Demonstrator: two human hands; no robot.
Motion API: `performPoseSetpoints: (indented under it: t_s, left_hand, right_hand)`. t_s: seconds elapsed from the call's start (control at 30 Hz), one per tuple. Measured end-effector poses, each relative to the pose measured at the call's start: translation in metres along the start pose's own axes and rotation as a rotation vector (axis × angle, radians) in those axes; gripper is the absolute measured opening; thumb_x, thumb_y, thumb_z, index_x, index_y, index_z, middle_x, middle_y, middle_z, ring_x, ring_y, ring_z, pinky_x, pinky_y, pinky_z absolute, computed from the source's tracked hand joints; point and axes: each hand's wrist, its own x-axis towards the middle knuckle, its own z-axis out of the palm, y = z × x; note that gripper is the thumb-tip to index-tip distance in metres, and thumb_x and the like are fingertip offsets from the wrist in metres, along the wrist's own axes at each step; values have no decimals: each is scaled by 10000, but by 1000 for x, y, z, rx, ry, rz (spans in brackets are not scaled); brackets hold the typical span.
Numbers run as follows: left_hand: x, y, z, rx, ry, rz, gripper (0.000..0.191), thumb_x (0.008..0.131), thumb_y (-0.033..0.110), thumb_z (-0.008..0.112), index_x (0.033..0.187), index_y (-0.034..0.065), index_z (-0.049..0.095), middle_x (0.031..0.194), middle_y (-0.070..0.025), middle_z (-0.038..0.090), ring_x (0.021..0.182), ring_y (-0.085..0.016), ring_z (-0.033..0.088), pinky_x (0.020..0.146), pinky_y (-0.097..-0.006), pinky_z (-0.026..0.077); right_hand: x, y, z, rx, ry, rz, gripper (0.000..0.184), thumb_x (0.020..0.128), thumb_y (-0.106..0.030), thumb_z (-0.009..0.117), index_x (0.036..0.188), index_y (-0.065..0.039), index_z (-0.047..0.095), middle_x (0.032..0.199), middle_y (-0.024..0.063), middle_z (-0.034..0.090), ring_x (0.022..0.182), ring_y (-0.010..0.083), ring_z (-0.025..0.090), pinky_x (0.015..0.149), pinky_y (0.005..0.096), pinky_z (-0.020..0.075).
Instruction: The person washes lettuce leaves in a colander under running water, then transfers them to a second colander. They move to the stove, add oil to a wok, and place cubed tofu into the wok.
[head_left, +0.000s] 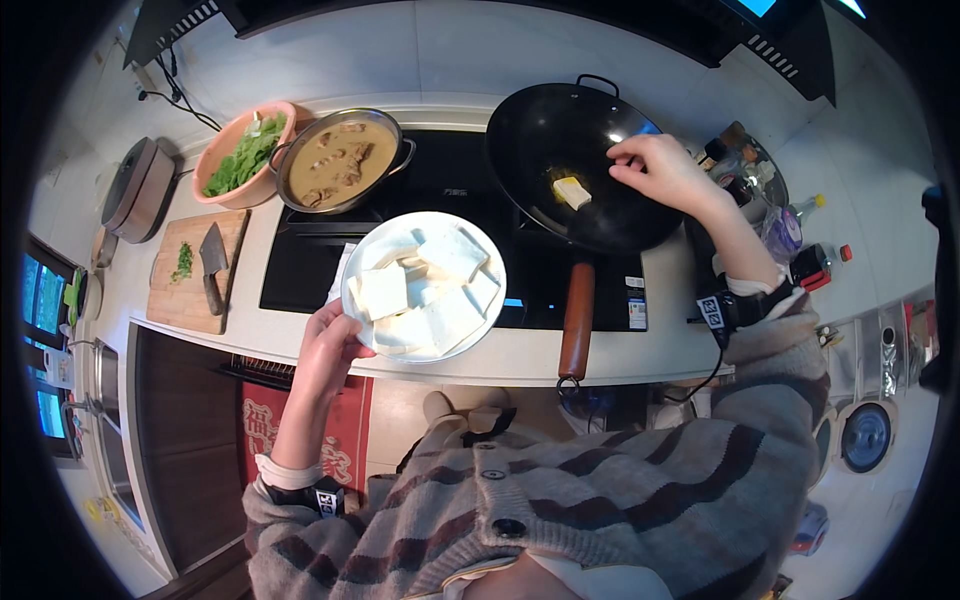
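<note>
My left hand (334, 341) grips the near left rim of a white plate (496, 259), holding it in front of the cooktop. Several flat white slabs of what looks like tofu (384, 292) lie on the plate, some overlapping. To the right, a black wok (540, 120) sits on the cooktop, its wooden handle (577, 322) pointing toward me. One pale slab (574, 193) rests in yellowish oil at the wok's bottom. Above the wok's right side hovers my right hand (652, 169), fingers bent, thumb and forefinger apart, with nothing visible between them.
A two-handled metal pot (360, 115) of brothy meat stands on the black cooktop (450, 161). Left of it are a pink basin (251, 195) of leafy greens and a cutting board (169, 300) bearing a cleaver (214, 251) and chopped herbs (183, 262). Bottles (814, 266) crowd the right side.
</note>
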Motion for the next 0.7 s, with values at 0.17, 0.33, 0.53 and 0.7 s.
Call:
performPoseSetpoints:
  t_s: [0.17, 0.33, 0.53, 0.7]
  left_hand:
    - [7, 11, 4, 41, -101, 25, 385, 748, 87, 462, 1089, -79, 520, 847, -81, 613, 626, -93, 594, 513, -167, 505]
    - [12, 19, 12, 51, -164, 8, 347, 763, 73, 468, 1066, -88, 525, 868, -101, 612, 641, -119, 609, 565, -189, 521]
    - [13, 23, 24, 28, -266, -17, 339, 748, 49, 489, 1062, -75, 530, 878, -91, 618, 669, -114, 615, 549, -194, 529]
    - [16, 22, 27, 71, -283, -36, 309, 766, 65, 479, 1031, -86, 527, 869, -112, 610, 667, -137, 625, 581, -211, 535]
  right_hand:
    - [-21, -78, -19, 195, 94, -175, 215, 779, -135, 638, 936, 12, 642, 798, 107, 639, 693, 178, 609, 653, 273, 487]
    - [-22, -145, 13, 188, 36, -472, 201, 779, -132, 638, 936, -5, 637, 846, 108, 621, 812, 259, 594, 721, 329, 480]
    - [-16, -184, 57, 147, -10, -535, 371, 752, -227, 681, 1034, -1, 596, 989, 101, 567, 943, 266, 531, 794, 345, 461]
    - [-13, -184, 60, 113, 65, -443, 412, 752, -275, 682, 1039, 6, 587, 984, 123, 552, 944, 278, 526, 800, 360, 457]
